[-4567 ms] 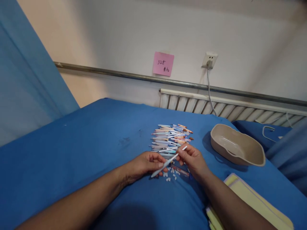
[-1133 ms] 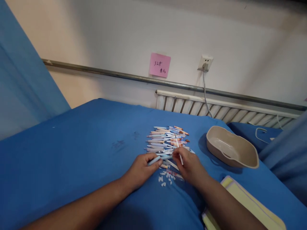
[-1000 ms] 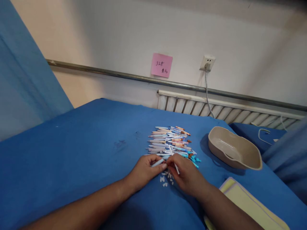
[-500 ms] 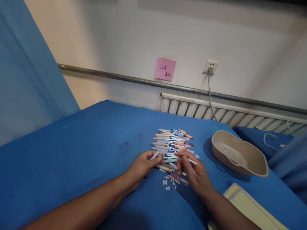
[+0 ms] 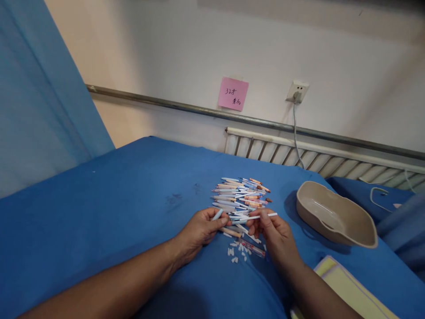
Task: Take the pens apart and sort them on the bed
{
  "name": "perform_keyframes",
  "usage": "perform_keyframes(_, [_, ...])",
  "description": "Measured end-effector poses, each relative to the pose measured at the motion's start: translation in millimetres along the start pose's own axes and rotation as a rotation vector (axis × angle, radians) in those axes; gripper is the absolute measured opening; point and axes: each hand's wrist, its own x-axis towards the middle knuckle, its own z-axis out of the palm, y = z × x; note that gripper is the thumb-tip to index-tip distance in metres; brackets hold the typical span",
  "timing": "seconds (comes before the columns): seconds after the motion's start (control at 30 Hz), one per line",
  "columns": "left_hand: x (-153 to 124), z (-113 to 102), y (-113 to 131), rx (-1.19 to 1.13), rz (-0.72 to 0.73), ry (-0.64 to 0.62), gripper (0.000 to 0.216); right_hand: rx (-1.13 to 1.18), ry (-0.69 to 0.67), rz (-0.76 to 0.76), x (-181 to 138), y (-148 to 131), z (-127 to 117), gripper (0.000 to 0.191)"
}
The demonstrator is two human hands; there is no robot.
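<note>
My left hand point(image 5: 201, 227) pinches a light-blue pen barrel point(image 5: 217, 214) that slants up between thumb and fingers. Between the thumb and fingertips of my right hand point(image 5: 277, 230) is a thin white pen refill point(image 5: 271, 215), nearly level, its left end pointing toward my left hand. Whether that end touches the barrel, I cannot tell. Just beyond both hands lie several pens point(image 5: 226, 198) in pale colours, heaped side by side with white refills among them. Small white pieces point(image 5: 235, 259) are scattered in front of the heap, beside a clear pen barrel with reddish marks point(image 5: 254, 248).
A beige basin point(image 5: 335, 221) stands at the right on the blue cloth point(image 5: 133, 190). Nearer me at the right lies a yellow folded cloth or pad point(image 5: 348, 288). Behind are a radiator point(image 5: 275, 150), a metal rail, a plugged socket point(image 5: 297, 92) and a pink note point(image 5: 233, 94).
The white refill in my right hand has turned from slanting downward to nearly level, and more of it shows. My left hand keeps its hold on the barrel. The view has shifted slightly.
</note>
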Motion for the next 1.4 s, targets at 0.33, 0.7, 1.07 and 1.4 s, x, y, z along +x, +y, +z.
perform_keyframes(0.33, [-2.4,3.2,3.1,-0.015,-0.024,0.012,0.037,-0.014,-0.042,-0.006,1.9,0.9,-1.0,0.031])
perform_keyframes(0.7, [-1.8,2.9,0.5,0.004,-0.044,-0.014,0.036,-0.111,-0.089,0.024,3.7,0.8,0.4,0.033])
perform_keyframes(1.07, [-3.3,6.9,0.1,0.025,-0.004,0.037,0.041,-0.095,-0.241,0.11,-0.4,0.3,7.6,0.038])
perform_keyframes(1.4, [-1.9,3.5,2.2,0.154,0.087,0.05,0.042,0.174,-0.143,0.191,3.6,2.0,7.6,0.034])
